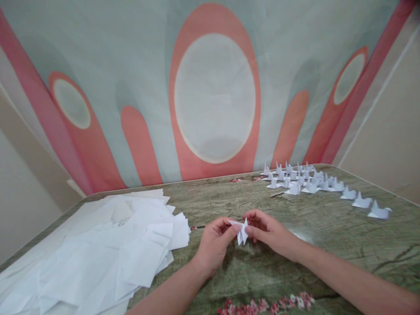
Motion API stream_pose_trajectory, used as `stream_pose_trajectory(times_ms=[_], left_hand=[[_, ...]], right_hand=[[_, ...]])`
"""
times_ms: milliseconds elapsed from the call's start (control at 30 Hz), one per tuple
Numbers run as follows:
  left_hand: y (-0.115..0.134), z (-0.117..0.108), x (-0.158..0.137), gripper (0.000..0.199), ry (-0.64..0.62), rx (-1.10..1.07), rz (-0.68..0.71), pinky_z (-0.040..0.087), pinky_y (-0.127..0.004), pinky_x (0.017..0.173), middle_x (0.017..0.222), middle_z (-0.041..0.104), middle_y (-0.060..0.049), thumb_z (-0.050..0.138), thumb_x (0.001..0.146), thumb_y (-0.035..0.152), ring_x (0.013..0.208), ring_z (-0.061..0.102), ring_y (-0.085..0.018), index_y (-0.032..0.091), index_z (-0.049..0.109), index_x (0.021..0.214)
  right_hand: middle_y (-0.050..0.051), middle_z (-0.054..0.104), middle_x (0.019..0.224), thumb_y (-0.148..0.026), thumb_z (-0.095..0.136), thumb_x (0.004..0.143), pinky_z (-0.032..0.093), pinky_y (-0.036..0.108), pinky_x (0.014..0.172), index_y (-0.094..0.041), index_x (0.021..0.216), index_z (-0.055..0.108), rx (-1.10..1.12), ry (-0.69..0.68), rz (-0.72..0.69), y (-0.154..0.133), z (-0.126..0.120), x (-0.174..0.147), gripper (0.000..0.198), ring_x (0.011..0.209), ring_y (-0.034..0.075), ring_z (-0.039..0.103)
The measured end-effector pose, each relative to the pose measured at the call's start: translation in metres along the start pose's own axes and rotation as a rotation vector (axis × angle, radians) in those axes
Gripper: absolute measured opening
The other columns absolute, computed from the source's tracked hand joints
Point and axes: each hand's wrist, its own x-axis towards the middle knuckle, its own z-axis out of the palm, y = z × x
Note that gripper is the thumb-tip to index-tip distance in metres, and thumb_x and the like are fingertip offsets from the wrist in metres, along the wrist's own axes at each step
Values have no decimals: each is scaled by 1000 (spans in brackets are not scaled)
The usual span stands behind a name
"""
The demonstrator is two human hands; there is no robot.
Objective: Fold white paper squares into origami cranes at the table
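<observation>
Between both hands is a small folded white origami figure [242, 235] with several pointed flaps, held just above the table. My left hand [216, 240] pinches its left side between thumb and fingers. On the other side my right hand [267, 232] grips it with the thumb in front and the fingers curled behind. Parts of the paper are hidden behind the fingertips.
A spread heap of white paper squares [98, 249] covers the table's left side. Several finished white origami birds [310, 186] stand in rows at the back right. The wood-patterned table [328, 249] meets a wall with a painted-looking backdrop [215, 96].
</observation>
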Motion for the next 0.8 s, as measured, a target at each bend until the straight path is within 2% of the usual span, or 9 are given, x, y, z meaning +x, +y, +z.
stream_pose_trajectory(times_ms=[100,267,400,533,667,800], left_hand=[[-3,-1,3,30,81,49,51,47,-27,65,75,67,-5,69,68,41,67,59,-15,13,65,77],[-6,-2,4,19,131,104,168,49,-28,71,82,67,-6,69,68,32,75,61,-17,14,65,73],[-9,-3,2,9,101,181,269,49,-28,72,85,65,-6,66,72,23,79,60,-17,15,65,73],[-7,-4,-1,5,78,278,330,49,-27,70,84,65,-6,63,73,18,79,61,-17,17,67,76],[-3,-4,-1,10,57,357,330,48,-27,72,83,65,-5,60,75,16,79,60,-16,18,69,79],[-2,-3,-2,11,51,394,308,47,-25,71,82,65,-5,58,78,21,77,60,-16,18,69,80]], right_hand=[[0,51,81,-45,61,76,42,23,58,-21,95,45,13,107,-45,2,2,0,34,71,13,50],[-3,47,70,-42,61,76,38,23,59,-20,83,48,-123,220,-104,-3,7,-5,26,65,12,45],[-1,52,72,-39,61,77,40,25,60,-20,88,50,-187,216,-121,-4,13,-8,24,66,14,49],[2,57,76,-35,56,81,42,27,64,-20,88,57,-312,223,-195,-9,16,-10,17,69,16,52],[2,59,75,-35,54,82,42,27,64,-20,84,61,-377,218,-227,-12,12,-10,17,69,16,53],[2,60,75,-35,54,82,41,27,65,-20,84,63,-412,231,-233,-10,10,-9,17,69,17,53]])
